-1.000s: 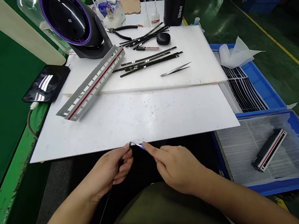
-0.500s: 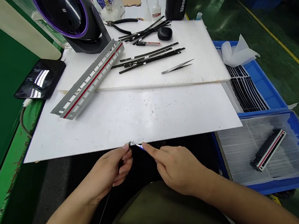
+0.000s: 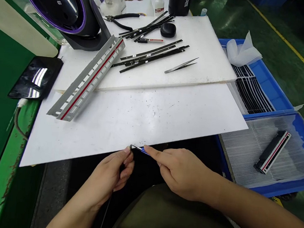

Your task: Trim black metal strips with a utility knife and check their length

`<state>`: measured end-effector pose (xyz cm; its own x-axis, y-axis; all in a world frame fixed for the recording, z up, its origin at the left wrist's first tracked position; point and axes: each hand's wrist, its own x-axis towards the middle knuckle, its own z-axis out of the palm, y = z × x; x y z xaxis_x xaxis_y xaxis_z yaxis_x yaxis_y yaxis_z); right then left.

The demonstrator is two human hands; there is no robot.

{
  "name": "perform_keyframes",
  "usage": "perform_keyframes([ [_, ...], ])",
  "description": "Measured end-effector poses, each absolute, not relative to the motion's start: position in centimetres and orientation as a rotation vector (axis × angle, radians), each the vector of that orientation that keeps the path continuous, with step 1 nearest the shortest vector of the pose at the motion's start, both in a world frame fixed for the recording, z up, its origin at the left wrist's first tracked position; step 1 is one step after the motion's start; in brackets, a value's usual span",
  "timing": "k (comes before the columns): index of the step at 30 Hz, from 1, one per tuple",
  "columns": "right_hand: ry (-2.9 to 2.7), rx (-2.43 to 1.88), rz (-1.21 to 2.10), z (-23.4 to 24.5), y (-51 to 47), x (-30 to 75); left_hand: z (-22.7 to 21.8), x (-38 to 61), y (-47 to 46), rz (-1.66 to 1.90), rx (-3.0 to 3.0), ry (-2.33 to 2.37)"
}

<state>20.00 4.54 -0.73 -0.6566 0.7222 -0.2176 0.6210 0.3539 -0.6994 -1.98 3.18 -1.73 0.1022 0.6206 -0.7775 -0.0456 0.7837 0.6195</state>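
Note:
At the near edge of the white board (image 3: pixel 168 115), my left hand (image 3: pixel 113 169) pinches the end of a thin dark strip (image 3: pixel 106 209), whose length hangs down below the hand. My right hand (image 3: pixel 180 169) is closed round a slim blue-handled tool (image 3: pixel 144 150) with a thin metal tip, index finger stretched along it. That tip meets or nearly meets the strip's end at my left thumb; its exact kind is too small to tell. Small dark specks lie on the board close to both hands.
On a white foam slab (image 3: pixel 209 62) lie black strips (image 3: pixel 151 57), tweezers (image 3: pixel 181 65), cutting pliers (image 3: pixel 123 19) and a black case (image 3: pixel 168 30). A slotted grey metal rail (image 3: pixel 91 80) rests at left beside a fan (image 3: pixel 55 2). Blue trays (image 3: pixel 266 81) stand at right.
The view has shifted slightly, so the table items at the left and back appear a little further left and higher. Both hands keep their grip in almost the same place.

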Motion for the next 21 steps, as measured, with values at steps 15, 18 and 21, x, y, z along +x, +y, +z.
perform_keyframes([
  [15,-2.614,-1.298,1.060,0.04,4.48,20.04,-1.71,-1.94,3.12,0.514,0.514,1.417],
  [18,-2.631,-1.301,1.054,-0.01,4.47,20.04,-1.62,-1.82,3.13,0.512,0.517,1.432],
  [21,-2.602,-1.295,1.086,-0.25,4.45,20.04,-1.54,-1.77,3.12,0.514,0.524,1.433],
])
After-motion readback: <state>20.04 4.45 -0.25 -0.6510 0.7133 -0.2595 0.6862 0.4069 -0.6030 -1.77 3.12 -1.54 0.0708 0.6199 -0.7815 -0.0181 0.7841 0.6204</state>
